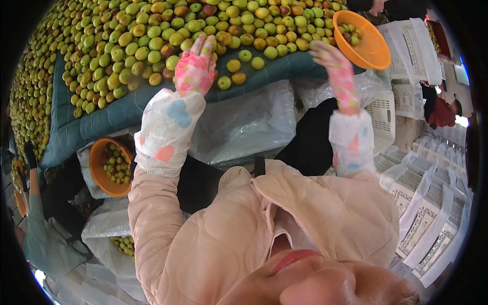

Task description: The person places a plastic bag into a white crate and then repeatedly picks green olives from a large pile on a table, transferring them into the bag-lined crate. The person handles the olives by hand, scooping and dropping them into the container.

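Observation:
A large heap of green and reddish-brown jujubes [152,42] lies on a teal padded cloth [114,103]. My left hand [195,66], in a pink floral glove, rests palm down on fruit at the heap's near edge, its fingers extended; whether a fruit is under it is hidden. My right hand [335,68], gloved alike and blurred, is raised near the cloth's edge, left of an orange plastic basket [366,57] that holds some of the fruit. What its palm holds, if anything, cannot be seen. Several loose jujubes [239,78] lie on the cloth between my hands.
A clear plastic liner [244,122] lies below the cloth's edge. Another orange basket [95,167] with fruit stands at left, near a co-worker in a pale green top [53,248]. White plastic crates [381,118] and printed cartons [423,213] stand at right. More people are at the upper right.

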`<state>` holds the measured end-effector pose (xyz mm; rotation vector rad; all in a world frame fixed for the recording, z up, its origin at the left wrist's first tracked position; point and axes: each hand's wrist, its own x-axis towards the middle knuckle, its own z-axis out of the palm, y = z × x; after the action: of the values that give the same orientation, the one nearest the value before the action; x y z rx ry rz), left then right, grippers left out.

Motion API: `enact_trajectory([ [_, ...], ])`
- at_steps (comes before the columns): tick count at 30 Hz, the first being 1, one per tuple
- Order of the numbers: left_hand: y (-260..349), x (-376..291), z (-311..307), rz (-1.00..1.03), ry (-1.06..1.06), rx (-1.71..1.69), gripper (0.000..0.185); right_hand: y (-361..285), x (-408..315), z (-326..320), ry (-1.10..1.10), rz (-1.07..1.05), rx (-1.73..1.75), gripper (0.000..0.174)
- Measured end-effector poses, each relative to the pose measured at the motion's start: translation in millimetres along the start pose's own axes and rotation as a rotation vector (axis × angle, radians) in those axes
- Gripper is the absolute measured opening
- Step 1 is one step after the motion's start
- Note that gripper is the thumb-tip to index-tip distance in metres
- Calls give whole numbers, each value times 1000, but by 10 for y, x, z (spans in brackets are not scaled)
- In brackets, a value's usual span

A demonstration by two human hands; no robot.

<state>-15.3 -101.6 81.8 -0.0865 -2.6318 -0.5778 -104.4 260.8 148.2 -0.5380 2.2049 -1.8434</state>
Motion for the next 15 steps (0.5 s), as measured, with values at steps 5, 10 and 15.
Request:
enact_trajectory([
  [5,-20,4,166,-45,-166,119,58,249,900,1153,-242,-179,-753,27],
  [10,19,-62,159,-32,-257,175,54,315,1134,1535,-448,-275,-1425,28],
  [15,60,-85,130,23,-248,83,46,197,758,952,-129,-35,-641,28],
])
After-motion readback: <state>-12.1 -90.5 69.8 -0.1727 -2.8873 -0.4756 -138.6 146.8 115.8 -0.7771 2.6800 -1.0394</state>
